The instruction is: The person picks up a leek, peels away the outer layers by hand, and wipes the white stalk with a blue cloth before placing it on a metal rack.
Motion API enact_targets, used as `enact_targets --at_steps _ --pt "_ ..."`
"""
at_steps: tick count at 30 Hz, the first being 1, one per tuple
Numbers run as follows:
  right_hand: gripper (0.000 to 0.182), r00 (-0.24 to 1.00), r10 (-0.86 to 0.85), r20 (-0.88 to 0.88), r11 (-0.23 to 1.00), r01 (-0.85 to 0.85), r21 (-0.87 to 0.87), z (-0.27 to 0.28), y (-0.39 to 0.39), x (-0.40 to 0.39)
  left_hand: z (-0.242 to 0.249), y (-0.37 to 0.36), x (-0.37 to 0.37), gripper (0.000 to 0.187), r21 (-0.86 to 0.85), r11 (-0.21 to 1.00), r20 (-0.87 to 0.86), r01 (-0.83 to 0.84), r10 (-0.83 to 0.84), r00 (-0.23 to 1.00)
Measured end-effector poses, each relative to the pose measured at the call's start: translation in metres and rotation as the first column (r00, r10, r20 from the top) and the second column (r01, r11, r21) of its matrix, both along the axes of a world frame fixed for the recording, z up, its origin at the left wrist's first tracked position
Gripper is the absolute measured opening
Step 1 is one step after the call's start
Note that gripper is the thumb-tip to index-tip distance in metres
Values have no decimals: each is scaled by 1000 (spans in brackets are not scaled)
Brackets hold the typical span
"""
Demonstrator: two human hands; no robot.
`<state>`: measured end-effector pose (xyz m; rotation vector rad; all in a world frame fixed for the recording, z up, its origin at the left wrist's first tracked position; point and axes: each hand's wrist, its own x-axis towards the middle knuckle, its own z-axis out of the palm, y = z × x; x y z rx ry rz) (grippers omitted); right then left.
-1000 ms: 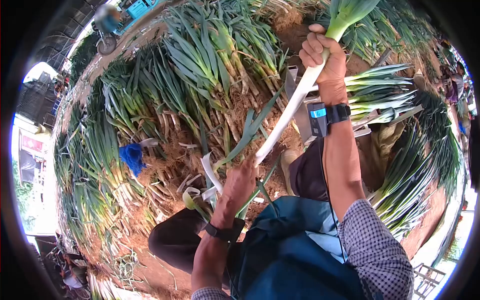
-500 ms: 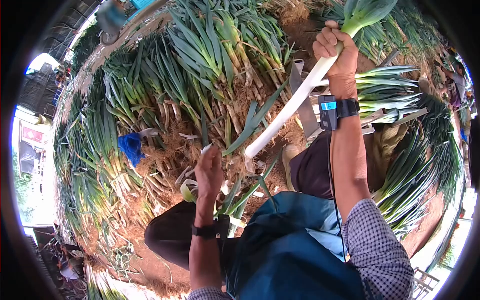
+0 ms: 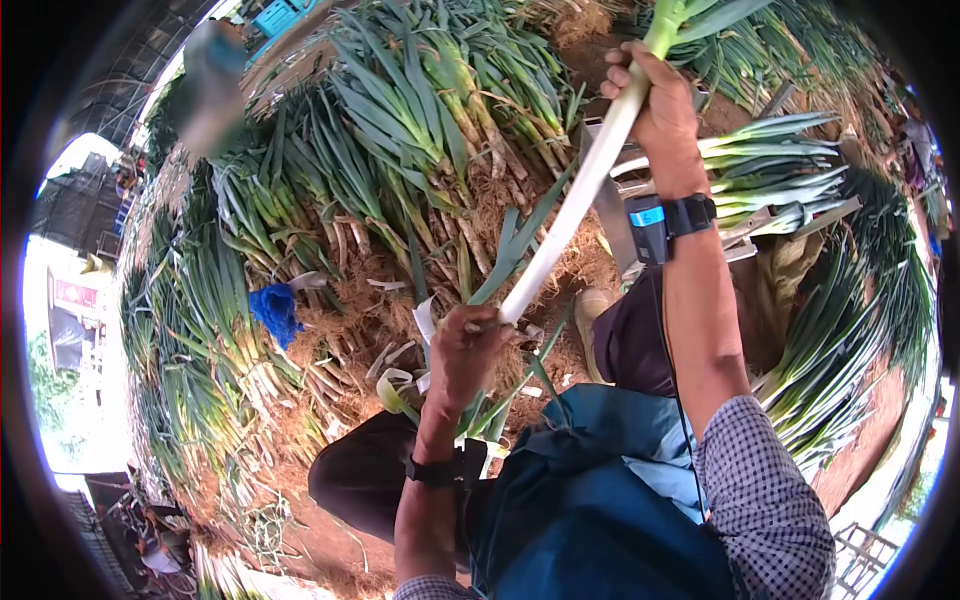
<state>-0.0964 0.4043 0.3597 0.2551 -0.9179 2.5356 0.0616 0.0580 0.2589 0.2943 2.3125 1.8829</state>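
Note:
A long leek (image 3: 590, 195) slants across the view, its white shaft stripped smooth and its green leaves at the upper right. Wrapped around the upper shaft, just below the leaves, is my right hand (image 3: 660, 105). My left hand (image 3: 465, 358) is closed at the lower root end, with its fingertips against it. A small dark thing shows between those fingers, too small to name. Beside that hand, a pale peeled strip (image 3: 424, 318) curls upward. Trimmed leeks (image 3: 770, 165) lie together in a metal rack (image 3: 615, 225) by my right forearm.
Piles of untrimmed leeks (image 3: 400, 110) with roots spread ahead and left. A blue net bundle (image 3: 276, 312) lies among them. More leeks (image 3: 850, 350) stand at right. Peelings (image 3: 395, 385) litter the ground by my knee (image 3: 365, 465). A blue crate (image 3: 285, 15) is at the top.
My left hand has moved up and right, from apart to the leek's root end. My right hand has shifted slightly left with the leek, which now stands steeper.

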Motion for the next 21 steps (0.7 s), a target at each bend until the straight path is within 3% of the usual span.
enact_targets --at_steps 4,8,9,12,13,16,17,20,21 --pt "15 978 -182 100 983 178 46 -9 -4 -4 4 9 1 20 -145 989 -37 10 -16 999" --pt "16 879 -383 283 919 333 211 -11 -9 -9 15 29 4 28 -163 981 -345 -102 41 938" --pt "16 851 -426 307 899 360 250 -10 -12 -9 12 26 1 32 -171 983 -327 -62 3 945" --pt "17 899 -362 246 930 330 162 -3 -13 -2 10 21 -1 31 -294 952 -342 -86 -21 940" --pt "17 958 -248 147 969 241 64 -1 -11 5 7 19 -2 29 -196 980 -224 -20 -25 974" --pt "17 997 -40 71 997 45 -63 4 -2 7 6 12 -2 26 59 996 75 68 -72 995" --pt "17 999 20 29 994 -17 -105 2 0 5 -2 3 -6 27 52 993 135 110 -117 984" --pt "19 996 -85 23 994 86 -67 -9 3 -3 -1 4 -8 24 161 984 232 76 -113 966" --pt "20 992 -117 51 992 120 -50 -10 1 -2 -1 5 -6 24 -18 995 70 101 -100 993"
